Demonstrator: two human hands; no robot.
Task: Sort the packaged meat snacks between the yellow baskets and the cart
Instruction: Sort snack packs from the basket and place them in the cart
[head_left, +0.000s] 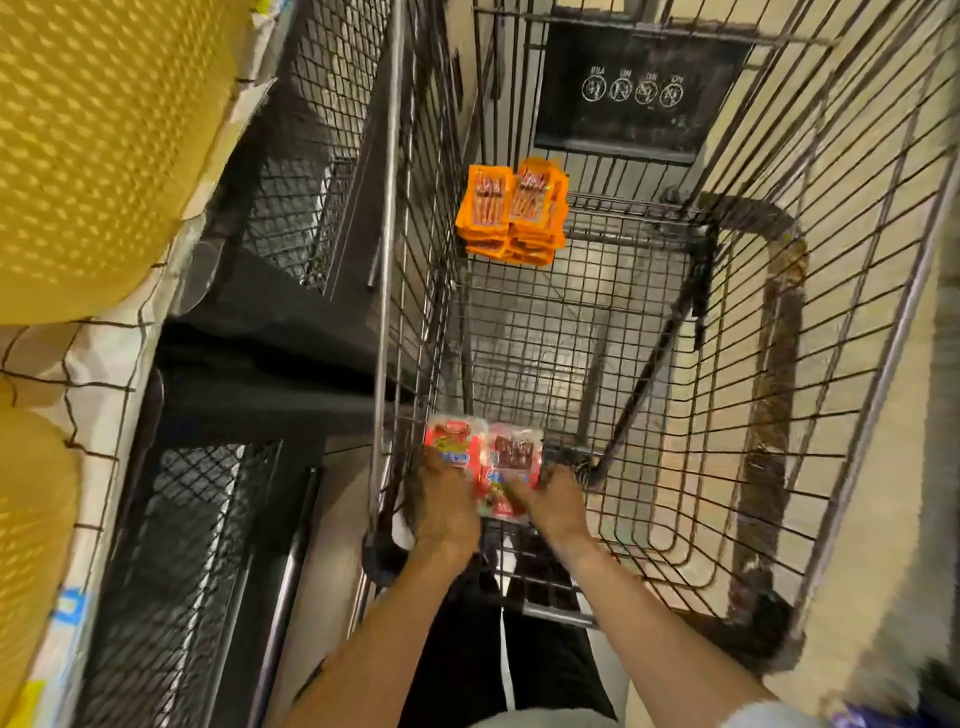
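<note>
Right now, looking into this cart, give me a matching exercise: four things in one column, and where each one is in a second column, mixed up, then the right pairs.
Things
1. orange packs
2. red packs
3. yellow basket
4. black panel

Places
A. outside the cart, on the left
B. near corner of the cart, under both hands
C. far end wall of the cart
D. stacked in the far left corner of the cart

Pairs: 1-D, 2-B, 3-A, 4-C

The left hand and right hand both rest on the red packs.
</note>
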